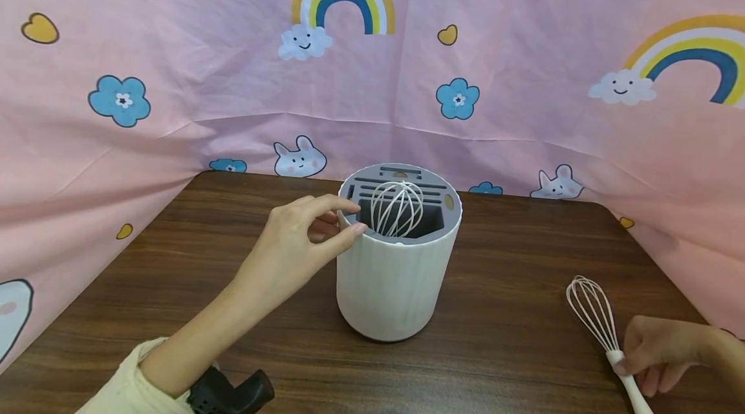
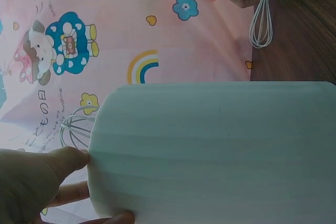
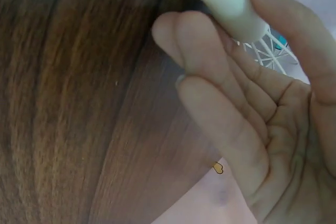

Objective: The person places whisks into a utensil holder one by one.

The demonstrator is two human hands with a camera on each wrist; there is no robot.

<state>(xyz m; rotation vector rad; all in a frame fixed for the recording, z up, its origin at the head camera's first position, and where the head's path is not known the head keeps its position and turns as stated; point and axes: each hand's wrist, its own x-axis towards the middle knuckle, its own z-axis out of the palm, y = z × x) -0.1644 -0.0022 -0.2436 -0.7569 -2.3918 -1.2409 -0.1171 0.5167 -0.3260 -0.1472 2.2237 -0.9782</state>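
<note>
A white ribbed utensil holder [image 1: 390, 291] with a grey slotted top [image 1: 427, 191] stands upright on the table. My left hand [image 1: 305, 233] grips its rim at the left, thumb and fingers at the edge; the left wrist view shows a fingertip against the outer wall too. Out of the holder's large compartment pokes the wire head of one whisk [image 1: 398, 207], its handle hidden inside. Low at the right, my right hand [image 1: 663, 352] pinches the white handle of a second whisk [image 1: 596, 310] between thumb and index finger, wires pointing away from me. That handle crosses the top of the right wrist view.
Beneath everything is a dark brown wooden table [image 1: 256, 330]. A pink printed cloth [image 1: 233, 65] hangs behind it and along both sides. On my left forearm sits a black wrist device [image 1: 229, 393], by the cream sleeve [image 1: 148, 378].
</note>
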